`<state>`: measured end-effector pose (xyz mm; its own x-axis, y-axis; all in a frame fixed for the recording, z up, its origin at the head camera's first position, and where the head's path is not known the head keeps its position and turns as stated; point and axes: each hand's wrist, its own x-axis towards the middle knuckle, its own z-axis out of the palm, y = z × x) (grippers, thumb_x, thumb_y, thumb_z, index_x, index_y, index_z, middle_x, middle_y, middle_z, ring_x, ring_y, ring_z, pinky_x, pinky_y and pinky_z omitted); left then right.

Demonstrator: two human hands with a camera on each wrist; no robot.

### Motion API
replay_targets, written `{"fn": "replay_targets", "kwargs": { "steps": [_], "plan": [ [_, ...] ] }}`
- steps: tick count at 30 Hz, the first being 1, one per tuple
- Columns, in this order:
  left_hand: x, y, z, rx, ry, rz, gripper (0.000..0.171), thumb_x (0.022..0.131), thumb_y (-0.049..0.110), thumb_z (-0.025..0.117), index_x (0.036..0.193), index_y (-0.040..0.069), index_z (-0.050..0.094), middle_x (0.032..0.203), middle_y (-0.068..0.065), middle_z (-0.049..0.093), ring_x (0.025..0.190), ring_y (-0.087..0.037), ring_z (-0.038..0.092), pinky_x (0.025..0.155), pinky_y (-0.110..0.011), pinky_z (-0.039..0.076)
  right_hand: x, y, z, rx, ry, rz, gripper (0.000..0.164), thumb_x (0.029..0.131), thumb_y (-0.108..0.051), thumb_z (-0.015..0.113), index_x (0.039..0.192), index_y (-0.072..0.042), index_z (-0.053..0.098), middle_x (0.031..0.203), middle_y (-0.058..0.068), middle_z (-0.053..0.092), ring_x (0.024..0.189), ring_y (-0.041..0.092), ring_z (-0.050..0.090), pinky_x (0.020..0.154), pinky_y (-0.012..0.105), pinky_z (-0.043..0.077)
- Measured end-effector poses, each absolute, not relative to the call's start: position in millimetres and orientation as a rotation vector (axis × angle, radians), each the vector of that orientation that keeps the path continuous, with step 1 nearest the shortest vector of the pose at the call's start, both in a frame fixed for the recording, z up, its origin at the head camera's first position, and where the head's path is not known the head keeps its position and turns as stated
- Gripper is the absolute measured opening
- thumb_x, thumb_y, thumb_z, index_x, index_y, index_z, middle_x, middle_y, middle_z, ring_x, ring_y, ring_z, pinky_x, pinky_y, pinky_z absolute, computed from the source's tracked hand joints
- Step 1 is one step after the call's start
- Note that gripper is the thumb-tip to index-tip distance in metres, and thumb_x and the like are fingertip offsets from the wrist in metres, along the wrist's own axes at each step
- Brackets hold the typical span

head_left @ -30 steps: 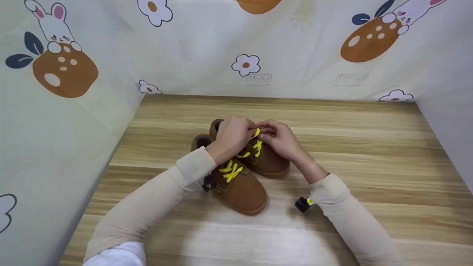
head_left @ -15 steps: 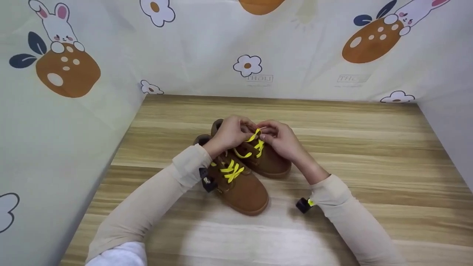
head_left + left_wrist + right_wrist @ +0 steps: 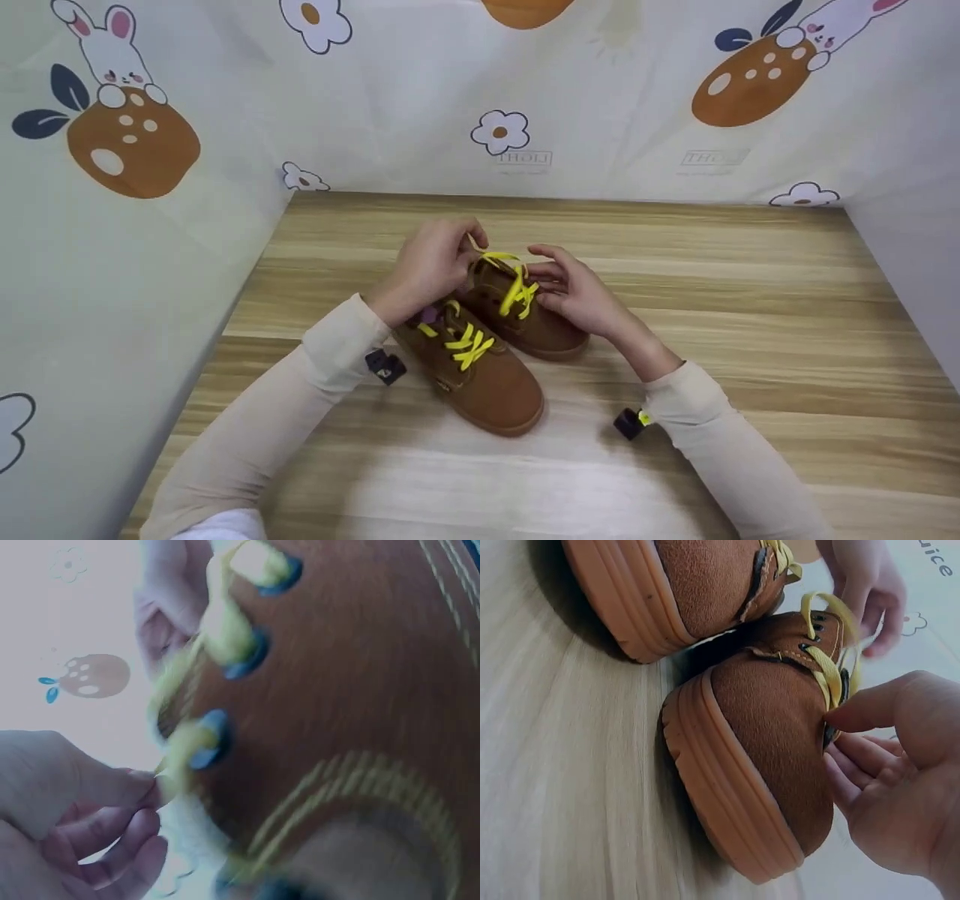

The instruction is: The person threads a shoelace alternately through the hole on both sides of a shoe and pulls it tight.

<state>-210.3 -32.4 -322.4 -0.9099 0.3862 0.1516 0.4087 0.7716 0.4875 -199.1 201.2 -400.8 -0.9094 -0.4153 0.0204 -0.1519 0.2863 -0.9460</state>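
A brown suede shoe [image 3: 551, 334] with a yellow lace [image 3: 516, 294] stands at the centre, the farther of a pair. My left hand [image 3: 427, 264] is at its ankle end. In the left wrist view, the left thumb and a finger pinch the yellow lace [image 3: 184, 754] close to a dark eyelet [image 3: 212, 739]. My right hand [image 3: 579, 294] lies along the shoe's far side, fingers fairly straight and apart. Its thumb [image 3: 870, 706] touches the lacing in the right wrist view. The shoe's opening is mostly hidden by the left hand.
The matching brown shoe [image 3: 491, 394], crossed with yellow lace, stands beside it, nearer me. Both rest on a wood-grain tabletop [image 3: 750, 315]. A pale patterned sheet [image 3: 397, 105] rises at the back and sides. Small black cameras [image 3: 385, 367] hang at the wrists.
My left hand has moved left, away from the right hand, drawing the lace towards the ankle. The right hand has moved slightly right and its fingers have spread.
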Motion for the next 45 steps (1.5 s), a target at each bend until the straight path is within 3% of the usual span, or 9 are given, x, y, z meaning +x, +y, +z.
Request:
{"fn": "replay_targets", "kwargs": {
  "steps": [4, 9, 14, 19, 23, 27, 32, 38, 45],
  "plan": [
    [-202.4, -46.7, -305.0, -0.663, -2.858, -0.7, 0.021, 0.089, -0.002, 0.062, 0.104, 0.008, 0.073, 0.101, -0.009, 0.076, 0.096, -0.029, 0.062, 0.088, -0.042, 0.049, -200.0, 202.0, -405.7, -0.508, 2.42, -1.637, 0.053, 0.093, 0.006, 0.058, 0.143, 0.0, 0.044, 0.136, 0.024, 0.06, 0.126, 0.036, 0.059, 0.107, 0.042, 0.048],
    [-196.1, -57.7, -301.3, -0.74, -3.025, -0.431, 0.032, 0.085, -0.006, 0.055, 0.106, 0.007, 0.076, 0.107, -0.012, 0.075, 0.103, -0.034, 0.066, 0.09, -0.045, 0.053, -199.9, 202.5, -407.1, -0.491, 2.54, -1.586, 0.039, 0.094, 0.003, 0.058, 0.133, 0.003, 0.055, 0.13, 0.021, 0.064, 0.123, 0.033, 0.062, 0.105, 0.041, 0.05],
    [-203.7, -55.2, -317.0, -0.865, -3.117, -0.508, 0.02, 0.094, 0.013, 0.061, 0.108, 0.007, 0.074, 0.107, -0.011, 0.075, 0.097, -0.028, 0.069, 0.087, -0.042, 0.056, -199.4, 200.3, -408.2, -0.485, 2.592, -1.556, 0.037, 0.093, 0.003, 0.059, 0.13, 0.0, 0.059, 0.128, 0.018, 0.066, 0.121, 0.03, 0.063, 0.105, 0.039, 0.051],
    [-211.6, -37.6, -334.4, -0.971, -3.08, -0.581, 0.025, 0.098, 0.026, 0.061, 0.112, 0.009, 0.074, 0.107, -0.01, 0.073, 0.099, -0.026, 0.066, 0.092, -0.041, 0.053, -197.1, 199.0, -411.4, -0.484, 2.601, -1.55, 0.037, 0.093, 0.002, 0.059, 0.13, -0.001, 0.059, 0.128, 0.018, 0.066, 0.121, 0.03, 0.064, 0.104, 0.04, 0.051],
    [-216.2, -23.3, -340.9, -0.891, -3.11, -0.657, 0.027, 0.099, 0.031, 0.06, 0.1, 0.011, 0.077, 0.088, -0.004, 0.072, 0.08, -0.019, 0.062, 0.075, -0.035, 0.051, -195.8, 198.5, -413.5, -0.488, 2.611, -1.536, 0.037, 0.093, 0.0, 0.059, 0.13, -0.002, 0.06, 0.129, 0.017, 0.066, 0.121, 0.029, 0.064, 0.103, 0.04, 0.052],
    [-217.8, -14.7, -346.2, -0.818, -3.129, -0.835, 0.025, 0.095, 0.031, 0.064, 0.084, 0.011, 0.075, 0.068, 0.002, 0.06, 0.06, -0.012, 0.048, 0.058, -0.026, 0.039, -195.7, 200.0, -416.0, -0.515, 2.573, -1.58, 0.038, 0.093, -0.001, 0.059, 0.131, -0.003, 0.06, 0.13, 0.017, 0.066, 0.123, 0.03, 0.062, 0.105, 0.042, 0.051],
    [-218.4, -11.6, -354.1, -0.657, -3.102, -1.107, 0.017, 0.089, 0.025, 0.068, 0.083, 0.011, 0.076, 0.07, 0.006, 0.064, 0.059, -0.008, 0.049, 0.056, -0.02, 0.039, -195.4, 201.0, -416.2, -0.523, 2.538, -1.632, 0.036, 0.094, 0.001, 0.059, 0.129, -0.003, 0.061, 0.13, 0.018, 0.065, 0.125, 0.03, 0.061, 0.106, 0.043, 0.049],
    [-220.5, -6.7, -359.1, -0.539, -3.064, -1.172, 0.026, 0.087, 0.023, 0.07, 0.064, 0.013, 0.061, 0.056, 0.008, 0.05, 0.05, -0.008, 0.042, 0.051, -0.02, 0.034, -193.6, 197.3, -411.8, -0.51, 2.64, -1.587, 0.032, 0.094, 0.001, 0.059, 0.125, -0.003, 0.063, 0.126, 0.017, 0.068, 0.12, 0.03, 0.063, 0.103, 0.043, 0.051],
    [-213.4, -11.9, -349.8, -0.582, -3.019, -0.958, 0.022, 0.094, 0.026, 0.065, 0.08, 0.011, 0.071, 0.073, 0.001, 0.062, 0.065, -0.013, 0.053, 0.061, -0.025, 0.042, -189.2, 189.2, -412.7, -0.543, 2.862, -1.459, 0.023, 0.095, 0.0, 0.058, 0.116, -0.005, 0.067, 0.115, 0.014, 0.073, 0.111, 0.028, 0.068, 0.097, 0.043, 0.055]
  ]
}}
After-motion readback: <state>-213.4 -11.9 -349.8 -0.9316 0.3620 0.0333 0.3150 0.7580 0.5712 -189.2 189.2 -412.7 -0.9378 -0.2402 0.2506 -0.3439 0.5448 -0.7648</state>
